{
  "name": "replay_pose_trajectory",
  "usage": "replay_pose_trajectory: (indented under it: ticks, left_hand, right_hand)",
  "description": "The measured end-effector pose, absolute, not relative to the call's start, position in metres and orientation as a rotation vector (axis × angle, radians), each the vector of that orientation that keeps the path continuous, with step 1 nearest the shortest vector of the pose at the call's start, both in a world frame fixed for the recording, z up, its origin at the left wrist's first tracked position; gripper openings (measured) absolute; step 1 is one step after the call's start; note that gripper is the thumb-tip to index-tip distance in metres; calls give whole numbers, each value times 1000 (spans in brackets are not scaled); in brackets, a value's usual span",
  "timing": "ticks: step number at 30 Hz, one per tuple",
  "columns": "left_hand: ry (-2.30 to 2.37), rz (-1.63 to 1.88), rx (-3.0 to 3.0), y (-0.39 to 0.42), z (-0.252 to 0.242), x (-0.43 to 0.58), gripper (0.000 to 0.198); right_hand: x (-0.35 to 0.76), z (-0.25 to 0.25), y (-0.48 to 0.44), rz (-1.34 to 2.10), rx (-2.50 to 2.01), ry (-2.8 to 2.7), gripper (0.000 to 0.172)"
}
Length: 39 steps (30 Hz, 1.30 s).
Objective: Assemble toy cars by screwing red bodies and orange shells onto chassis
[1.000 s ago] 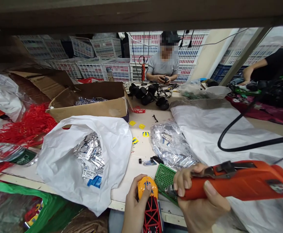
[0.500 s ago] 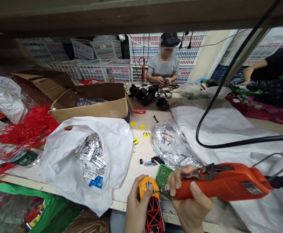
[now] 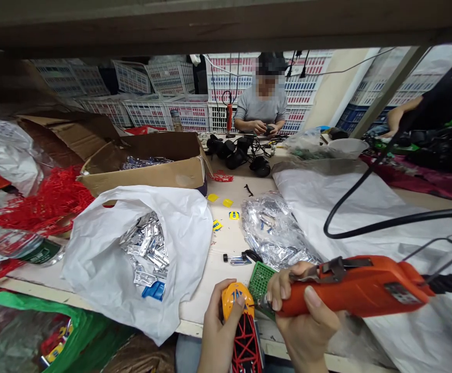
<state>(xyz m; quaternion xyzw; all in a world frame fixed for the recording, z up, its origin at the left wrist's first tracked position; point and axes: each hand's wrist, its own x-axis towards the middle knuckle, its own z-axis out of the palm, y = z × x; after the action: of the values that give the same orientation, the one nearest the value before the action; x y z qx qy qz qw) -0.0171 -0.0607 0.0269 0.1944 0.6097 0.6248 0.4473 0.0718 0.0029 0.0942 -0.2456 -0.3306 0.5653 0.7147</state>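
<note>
My left hand [image 3: 218, 336] is wrapped round a toy with an orange top and a red lattice body [image 3: 240, 331], held at the near table edge. My right hand [image 3: 307, 326] grips an orange electric screwdriver [image 3: 360, 287] lying almost level, its tip pointing left at the toy's orange top. A black cable [image 3: 369, 225] loops away from the tool to the right. A small green perforated tray [image 3: 262, 282] sits just behind the toy and the tool's tip.
A white bag of silver parts [image 3: 144, 254] lies at the left, a clear bag of parts [image 3: 274, 230] in the middle, a cardboard box [image 3: 148, 163] behind. Red plastic frames [image 3: 45, 202] pile at the far left. A large white sheet [image 3: 365, 207] covers the right. Two other people work at the far side.
The screwdriver has moved left toward the toy since one second ago. The cable loop swung up and back down. The toy has stayed in place.
</note>
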Motion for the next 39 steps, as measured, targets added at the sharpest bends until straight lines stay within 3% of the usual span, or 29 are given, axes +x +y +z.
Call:
replay_pose_trajectory:
  ticks: [17,25,31,39]
  left_hand:
    - [1584,1503,558,-60,14,-23,44]
    - [1517,1492,520,-61,20,-21,44]
    - [1540,1478,497,-61,26,-19,41]
    - [1529,1468,482,-60,25,-19,40]
  right_hand:
    - [54,76,-4,1113,-515,-836,19]
    - [69,83,6,1208,-492,-853,21]
    - [77,71,34,1062,-624,-808,18]
    - [64,50,45,1089,-675,-840,28]
